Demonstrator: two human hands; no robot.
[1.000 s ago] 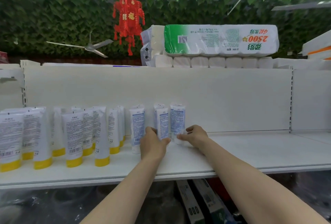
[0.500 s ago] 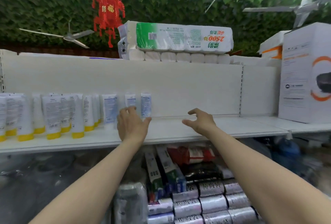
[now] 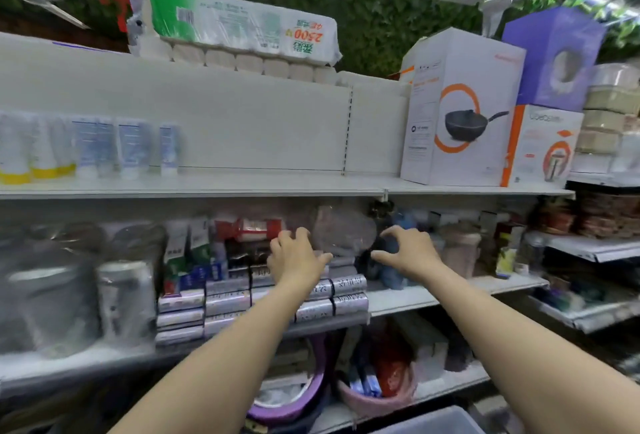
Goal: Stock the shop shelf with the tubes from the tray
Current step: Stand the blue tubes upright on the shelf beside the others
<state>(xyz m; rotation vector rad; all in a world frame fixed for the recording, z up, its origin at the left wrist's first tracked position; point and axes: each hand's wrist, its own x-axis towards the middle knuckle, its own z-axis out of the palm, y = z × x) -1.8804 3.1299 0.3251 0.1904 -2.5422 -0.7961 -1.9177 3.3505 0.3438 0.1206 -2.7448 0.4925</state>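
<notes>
White tubes with blue labels (image 3: 129, 147) stand upright in a row at the left of the white upper shelf (image 3: 263, 185), beside white tubes with yellow caps (image 3: 41, 156). My left hand (image 3: 294, 257) and my right hand (image 3: 408, 253) hang in front of the lower shelf, well below and right of the tubes. Both hold nothing, with fingers loosely spread. A grey tray corner (image 3: 436, 421) shows at the bottom edge; its contents are out of view.
A pack of toilet rolls (image 3: 239, 35) lies on top of the shelf unit. A white box with a pan picture (image 3: 457, 111) and other boxes stand at the right of the upper shelf. Packed goods (image 3: 225, 295) crowd the lower shelves. The picture is blurred.
Both hands have let go of the blue-labelled tubes and pulled back down from the upper shelf. The view has swung right and downward, so the tubes now sit at the far left.
</notes>
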